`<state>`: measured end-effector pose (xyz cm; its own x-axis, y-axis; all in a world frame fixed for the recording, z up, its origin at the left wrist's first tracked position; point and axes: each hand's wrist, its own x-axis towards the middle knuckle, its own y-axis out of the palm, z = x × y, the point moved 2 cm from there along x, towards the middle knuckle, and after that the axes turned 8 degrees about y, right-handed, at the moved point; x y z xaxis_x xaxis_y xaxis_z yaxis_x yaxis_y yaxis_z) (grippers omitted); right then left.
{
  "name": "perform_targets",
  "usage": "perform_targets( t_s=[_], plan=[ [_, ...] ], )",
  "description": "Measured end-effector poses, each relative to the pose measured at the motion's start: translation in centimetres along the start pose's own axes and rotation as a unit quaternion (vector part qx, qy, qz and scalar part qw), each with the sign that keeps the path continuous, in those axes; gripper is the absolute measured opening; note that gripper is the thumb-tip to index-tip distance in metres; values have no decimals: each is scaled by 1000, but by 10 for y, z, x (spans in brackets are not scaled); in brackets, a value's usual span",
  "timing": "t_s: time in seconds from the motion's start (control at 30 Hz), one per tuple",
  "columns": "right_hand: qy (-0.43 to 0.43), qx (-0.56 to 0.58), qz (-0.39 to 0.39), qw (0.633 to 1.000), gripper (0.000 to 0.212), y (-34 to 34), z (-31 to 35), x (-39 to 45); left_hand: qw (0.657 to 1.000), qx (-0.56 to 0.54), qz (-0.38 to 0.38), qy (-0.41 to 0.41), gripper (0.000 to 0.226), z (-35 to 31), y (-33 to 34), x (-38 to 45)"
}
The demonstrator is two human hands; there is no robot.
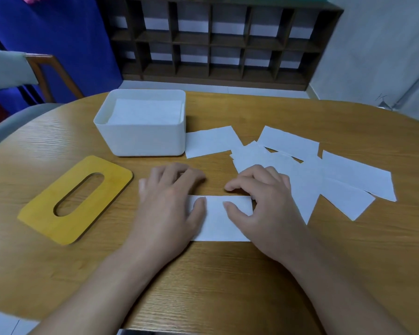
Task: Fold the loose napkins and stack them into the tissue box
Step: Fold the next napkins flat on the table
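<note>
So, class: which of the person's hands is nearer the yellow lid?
Left. The left hand lies just right of the yellow lid; the right hand is farther right, beyond it.
</note>
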<state>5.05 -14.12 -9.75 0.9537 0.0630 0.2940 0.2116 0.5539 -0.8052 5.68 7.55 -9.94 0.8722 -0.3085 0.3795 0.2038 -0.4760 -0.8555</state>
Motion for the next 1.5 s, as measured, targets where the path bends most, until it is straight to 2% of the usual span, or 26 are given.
perform_targets(
  t_s=[0.23,0.43,0.53,0.67,0.8,0.93,1.17,1.27,1.37,1.47,1.5],
  plan=[
    [-1,16,3,1000,19,7,3,0,999,-31,32,-6,51,5,3,13],
    [3,22,7,1000,15,7,1,-1,996,-5,87,-6,62,4,13,35],
    [7,23,6,1000,14,6,-1,-2,997,19,69,-11,59,2,16,38],
    [15,48,0,999,7,5,-1,-1,999,25,8,-19,50,6,15,39],
    [25,62,-6,998,6,4,-1,1,998,20,-50,-13,25,15,17,36],
    [26,65,-2,998,6,4,-2,2,998,13,-55,0,7,18,14,37],
    [35,72,-6,997,8,1,-2,1,998,33,-61,5,13,12,11,36],
    [41,59,6,997,8,2,-2,2,996,28,-88,2,10,12,6,35],
    [46,45,16,998,10,4,-2,3,996,23,-85,1,8,13,3,33],
    [49,46,15,998,10,4,-1,3,999,23,-42,1,31,16,4,31],
    [51,46,16,998,9,3,-1,3,999,24,-38,2,31,17,4,31]
  ],
)
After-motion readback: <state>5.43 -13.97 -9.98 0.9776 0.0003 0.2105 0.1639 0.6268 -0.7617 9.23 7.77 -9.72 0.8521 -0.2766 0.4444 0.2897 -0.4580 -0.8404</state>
